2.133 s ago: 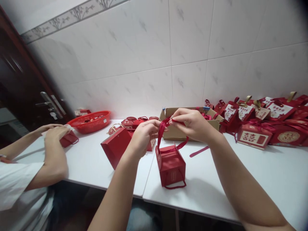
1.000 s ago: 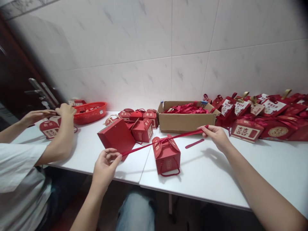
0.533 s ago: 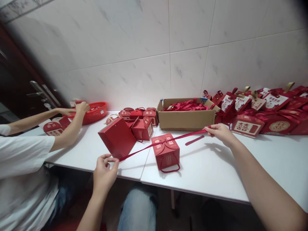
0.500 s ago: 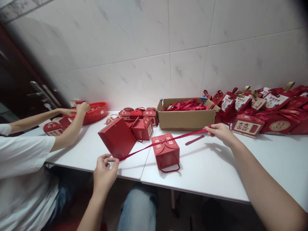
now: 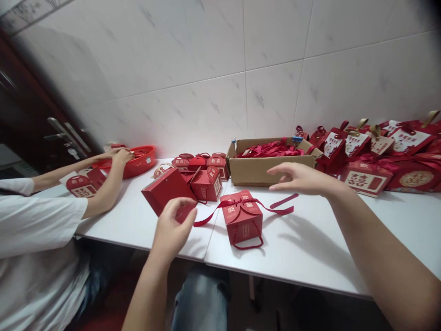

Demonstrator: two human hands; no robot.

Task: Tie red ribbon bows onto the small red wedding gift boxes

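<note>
Red card favour box (image 5: 246, 230), gold-printed, standing upright on the white surface (image 5: 406, 230), near its front edge and just right of the seam (image 5: 210, 239). Satin-looking ribbon (image 5: 241, 202) crosses the lid flaps (image 5: 248, 209), apparently knotted at mid-top; both tails extend loose to the sides. Left hand (image 5: 170, 230): fingers curved and parted, no visible grip, just beside the left tail; contact cannot be told. Right hand (image 5: 299, 178): open, thumb and fingers apart, above the surface in front of the cardboard carton (image 5: 246, 172), clear of the ribbon. Handling, estimated: box probably light, though contents are unseen; thin card walls stiff enough to stand, likely to dent if squeezed mid-face. Best hold: flat fingers low on two opposite sides, close to the vertical corners, or the twisted cord handle (image 5: 248, 248) at the near face. Ribbon judged soft, limp, somewhat slippery: pinch each tail near its end and pull evenly, since a one-sided tug would probably drag the box across the surface.
</note>
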